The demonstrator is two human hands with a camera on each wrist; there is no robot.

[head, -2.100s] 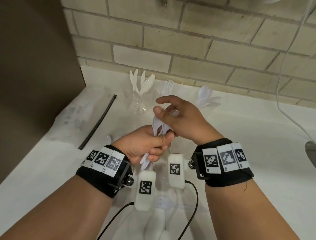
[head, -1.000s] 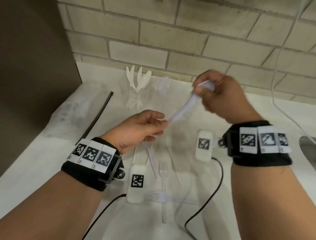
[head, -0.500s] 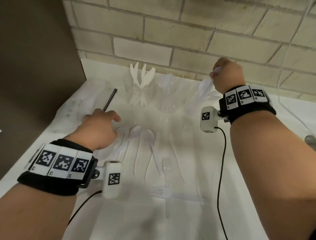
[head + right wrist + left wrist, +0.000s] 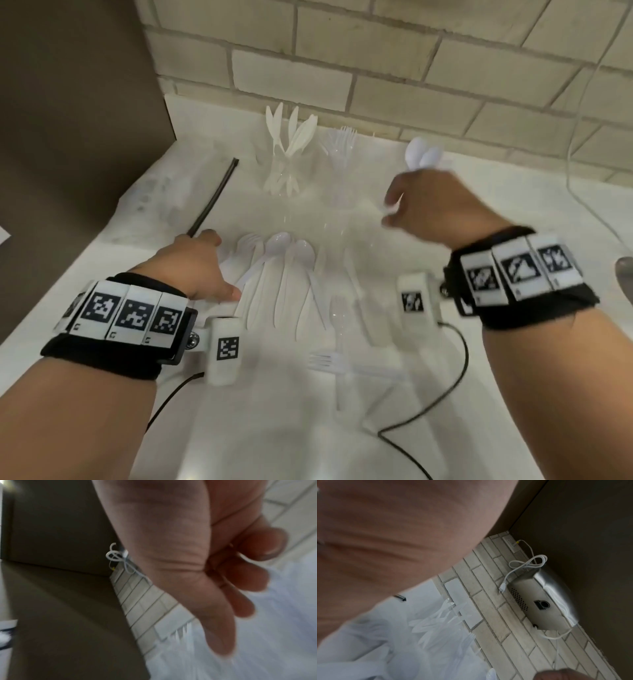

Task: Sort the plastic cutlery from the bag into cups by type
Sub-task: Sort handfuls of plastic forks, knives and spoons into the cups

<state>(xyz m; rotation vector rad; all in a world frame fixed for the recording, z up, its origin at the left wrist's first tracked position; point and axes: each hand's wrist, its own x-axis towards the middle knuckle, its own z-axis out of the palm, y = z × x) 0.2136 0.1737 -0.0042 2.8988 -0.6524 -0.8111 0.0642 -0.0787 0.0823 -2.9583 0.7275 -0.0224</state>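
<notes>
White counter (image 4: 513,394), set against a brick wall (image 4: 394,51); brown panel (image 4: 68,102) along its left edge.

Back edge, left to right: clear cup of knives (image 4: 289,150); clear cup of forks (image 4: 339,161); spoons (image 4: 423,156) standing upright, their cup hidden behind the right hand.

Centre: loose cutlery (image 4: 287,274), spoons and other pieces side by side with handles toward the near edge. Nearer the front edge, one fork (image 4: 329,362) lying crosswise.

Left side: black strip (image 4: 214,198) lying diagonally, with a clear bag (image 4: 154,198) just left of it.

Left hand (image 4: 197,265): down at the left end of the loose cutlery, thumb beside the handles; whether its fingers grip anything cannot be told.

Right hand (image 4: 431,209): raised above the counter, in front of the upright spoons; motion-blurred, fingers (image 4: 248,574) loosely curled, nothing seen in them from the wrist view.

Both wrists: black bands with printed markers.
</notes>
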